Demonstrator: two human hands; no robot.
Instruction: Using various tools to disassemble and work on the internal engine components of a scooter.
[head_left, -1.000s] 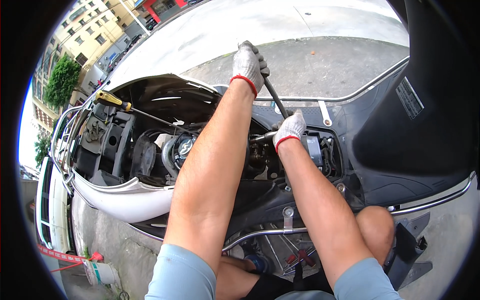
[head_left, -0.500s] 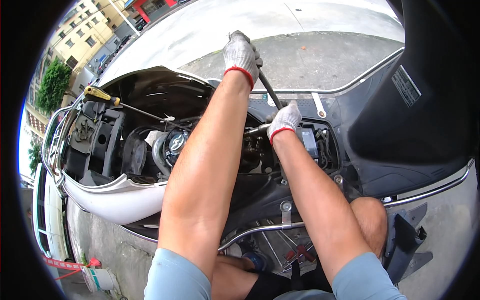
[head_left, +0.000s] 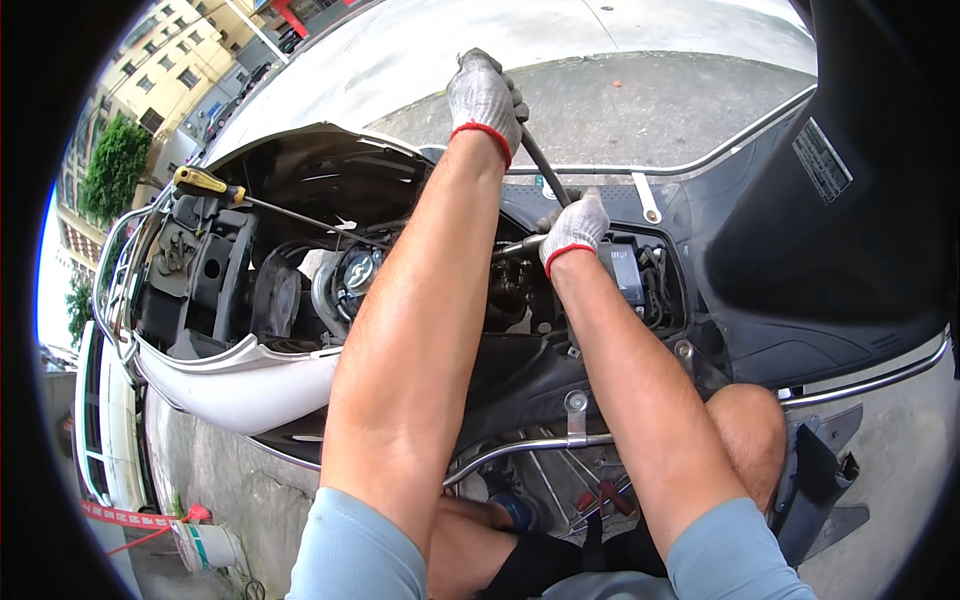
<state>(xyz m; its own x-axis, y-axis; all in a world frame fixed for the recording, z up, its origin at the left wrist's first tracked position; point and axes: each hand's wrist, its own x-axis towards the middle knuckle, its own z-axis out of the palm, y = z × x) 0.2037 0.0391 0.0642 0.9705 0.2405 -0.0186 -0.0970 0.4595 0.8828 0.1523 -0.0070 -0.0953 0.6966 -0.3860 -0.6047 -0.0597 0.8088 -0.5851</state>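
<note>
My gloved left hand [head_left: 485, 100] is closed around the upper part of a dark bar [head_left: 537, 155], above the scooter. My gloved right hand [head_left: 575, 228] grips the same bar lower down, where it meets a metal shaft [head_left: 517, 247] reaching into the open scooter body [head_left: 240, 390]. Beside my hands are the exposed engine parts [head_left: 358, 268] and a battery [head_left: 625, 265] in its bay. A yellow-and-black-handled screwdriver [head_left: 208, 185] lies across the opening at left, its shaft angled toward the engine.
The dark footboard panel [head_left: 800, 260] extends right, edged by a chrome rail [head_left: 870, 370]. Tools [head_left: 600, 500] lie below on the pavement, near a loose black panel [head_left: 810, 480]. A white bucket [head_left: 205, 545] with red tape stands at lower left beside a white vehicle [head_left: 105, 420].
The whole scene has shifted upward in the picture, hands and scooter together. Both hands still hold the bar, with little visible movement relative to the scooter.
</note>
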